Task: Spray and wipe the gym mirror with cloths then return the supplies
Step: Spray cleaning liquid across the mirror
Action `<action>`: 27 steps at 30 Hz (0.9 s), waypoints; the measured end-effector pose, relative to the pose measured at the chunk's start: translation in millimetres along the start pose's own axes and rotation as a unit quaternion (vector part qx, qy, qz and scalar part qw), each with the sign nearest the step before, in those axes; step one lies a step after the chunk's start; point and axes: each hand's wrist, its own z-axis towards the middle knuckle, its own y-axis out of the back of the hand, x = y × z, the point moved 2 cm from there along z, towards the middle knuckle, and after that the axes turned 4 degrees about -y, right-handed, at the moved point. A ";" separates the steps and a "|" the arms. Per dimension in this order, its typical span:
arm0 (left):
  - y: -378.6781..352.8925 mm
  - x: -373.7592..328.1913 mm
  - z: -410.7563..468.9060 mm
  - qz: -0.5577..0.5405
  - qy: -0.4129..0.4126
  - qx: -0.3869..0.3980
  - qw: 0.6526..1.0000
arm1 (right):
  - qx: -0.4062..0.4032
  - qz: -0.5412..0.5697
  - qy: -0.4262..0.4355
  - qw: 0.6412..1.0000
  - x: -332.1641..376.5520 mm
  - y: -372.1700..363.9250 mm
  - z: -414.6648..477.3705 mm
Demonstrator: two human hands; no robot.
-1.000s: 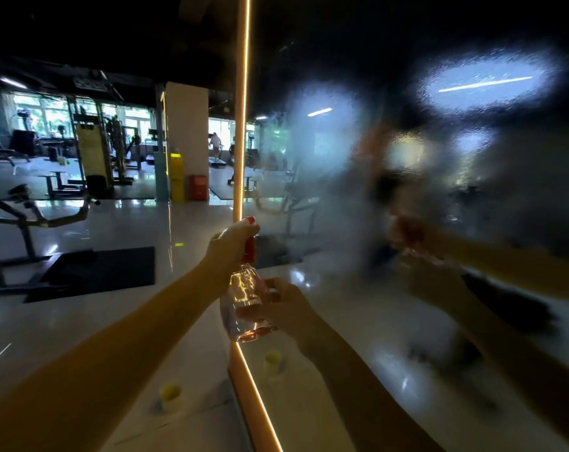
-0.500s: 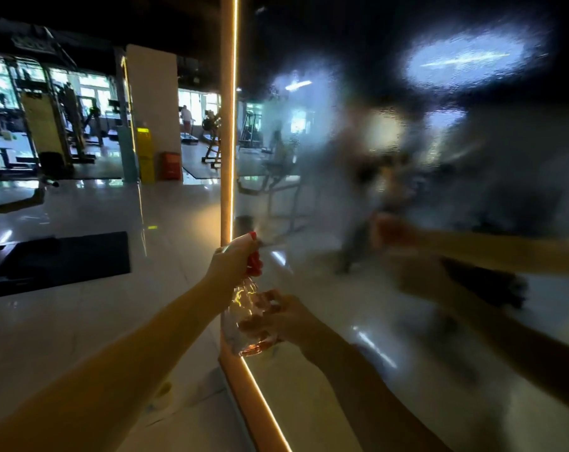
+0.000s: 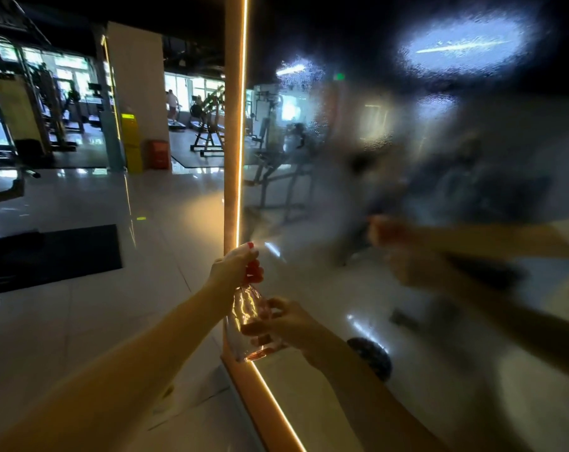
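As left hand (image 3: pixel 232 267) and right hand (image 3: pixel 288 322) grip the spray bottle (image 3: pixel 247 316), over-wetted mirror (image 3: pixel 407 305) may run toward 6 o'clock.

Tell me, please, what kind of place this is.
Most likely a gym: exercise machines stand in the background, a person is on a treadmill, and a large wall mirror is misted with spray.

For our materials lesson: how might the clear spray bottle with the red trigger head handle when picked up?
Probably light: the clear spray bottle looks mostly empty. Likely stiff: its walls show no dent under the right hand.
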 end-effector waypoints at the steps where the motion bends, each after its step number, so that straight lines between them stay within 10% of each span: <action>1: 2.0 -0.3 1.7 0.000 0.001 -0.007 1.000 | -0.003 0.000 -0.002 1.000 0.5 -2.0 4.4; 27: 0.8 -132.4 90.5 -0.044 -0.099 0.050 0.993 | -0.150 0.055 0.115 0.981 119.1 11.4 63.5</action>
